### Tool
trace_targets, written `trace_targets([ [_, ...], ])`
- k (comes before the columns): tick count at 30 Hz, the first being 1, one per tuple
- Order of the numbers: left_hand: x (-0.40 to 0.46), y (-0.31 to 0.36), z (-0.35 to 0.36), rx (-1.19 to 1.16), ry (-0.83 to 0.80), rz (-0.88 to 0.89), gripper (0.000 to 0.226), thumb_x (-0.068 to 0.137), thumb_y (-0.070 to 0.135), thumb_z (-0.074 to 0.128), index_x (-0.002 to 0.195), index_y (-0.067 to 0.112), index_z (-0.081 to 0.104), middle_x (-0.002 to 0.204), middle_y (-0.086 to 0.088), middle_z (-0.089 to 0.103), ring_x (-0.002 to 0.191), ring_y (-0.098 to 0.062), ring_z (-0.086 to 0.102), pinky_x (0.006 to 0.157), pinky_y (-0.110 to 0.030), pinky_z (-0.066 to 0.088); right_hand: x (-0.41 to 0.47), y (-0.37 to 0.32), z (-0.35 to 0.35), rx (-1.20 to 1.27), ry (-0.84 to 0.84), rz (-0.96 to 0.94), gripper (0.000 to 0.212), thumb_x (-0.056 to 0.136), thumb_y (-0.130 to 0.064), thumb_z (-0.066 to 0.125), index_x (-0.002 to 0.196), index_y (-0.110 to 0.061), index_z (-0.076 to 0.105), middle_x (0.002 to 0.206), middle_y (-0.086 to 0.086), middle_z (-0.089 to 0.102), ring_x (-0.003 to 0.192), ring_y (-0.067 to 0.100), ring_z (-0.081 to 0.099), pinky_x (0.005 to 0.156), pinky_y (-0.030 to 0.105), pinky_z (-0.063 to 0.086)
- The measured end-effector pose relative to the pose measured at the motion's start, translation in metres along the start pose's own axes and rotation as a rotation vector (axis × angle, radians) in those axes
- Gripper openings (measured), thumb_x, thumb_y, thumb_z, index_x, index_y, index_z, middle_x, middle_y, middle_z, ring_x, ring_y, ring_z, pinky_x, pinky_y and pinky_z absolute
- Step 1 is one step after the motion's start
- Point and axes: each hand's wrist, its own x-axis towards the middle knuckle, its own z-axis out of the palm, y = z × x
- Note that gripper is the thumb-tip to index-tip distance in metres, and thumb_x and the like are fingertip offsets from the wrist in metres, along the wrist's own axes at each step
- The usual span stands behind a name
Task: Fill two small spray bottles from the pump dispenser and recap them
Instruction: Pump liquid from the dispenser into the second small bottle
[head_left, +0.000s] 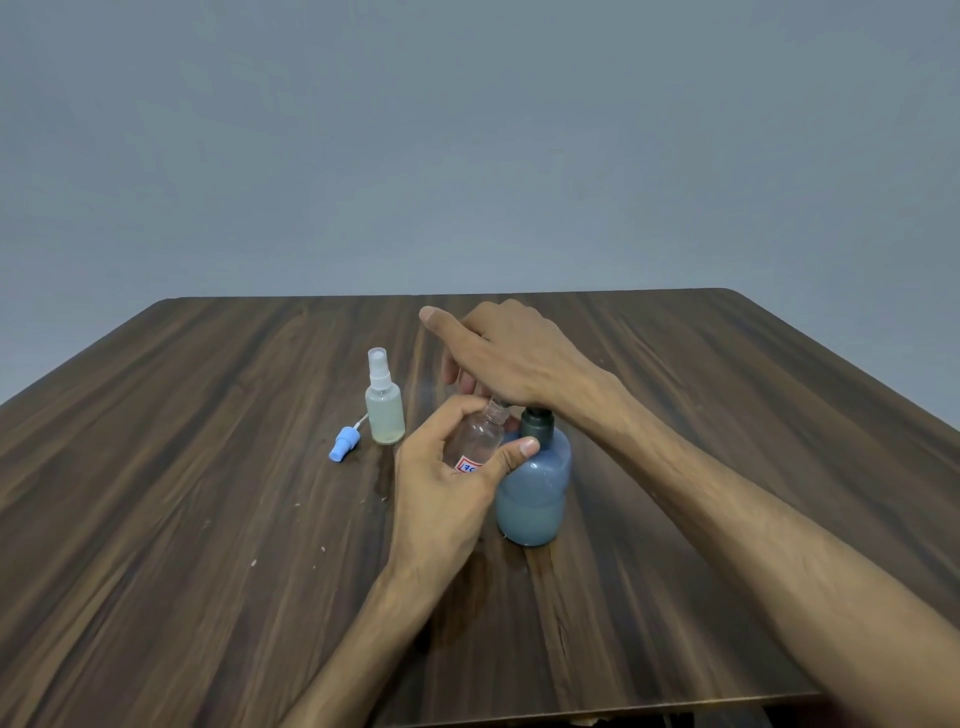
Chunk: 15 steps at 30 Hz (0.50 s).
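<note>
On the dark wooden table (208, 467), a blue spray cap (343, 448) lay beside a capped, filled clear spray bottle (385, 410). An uncapped clear bottle (475, 439) was grasped, tilted, by the left hand (447, 483) against the blue pump dispenser (535, 493), whose head was pressed by the flat, unclenched right hand (511, 358).

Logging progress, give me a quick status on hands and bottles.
Left hand grips open small bottle at pump dispenser. Right hand presses pump. Capped bottle filled; blue spray cap loose on table. Nothing obstructing.

Head-height view, forward-down over table (208, 467)
</note>
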Motion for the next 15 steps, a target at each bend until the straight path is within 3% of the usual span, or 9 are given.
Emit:
trace_targets([
  [7,0.0008,-0.0001,-0.0005,0.005,-0.004,-0.005,0.024,0.080,0.005,0.093,0.098,0.008,0.077,0.093,0.000,0.081,0.096,-0.020,0.077,0.089,-0.036,0.062,0.0000,0.0001,-0.0002,0.007,-0.007,-0.005,0.080,0.108,-0.067,0.027,0.073,-0.017,0.078,0.073,0.000,0.079,0.080,0.020,0.074,0.095,0.047,0.057],
  [15,0.0006,-0.0018,-0.0016,0.029,-0.001,0.003,0.026,0.080,0.008,0.093,0.101,0.009,0.077,0.096,-0.001,0.080,0.098,-0.020,0.076,0.090,-0.033,0.061,0.0022,-0.0026,-0.0061,0.018,0.007,-0.018,0.080,0.108,-0.069,0.028,0.076,-0.016,0.078,0.069,-0.003,0.078,0.074,0.016,0.075,0.094,0.045,0.058],
])
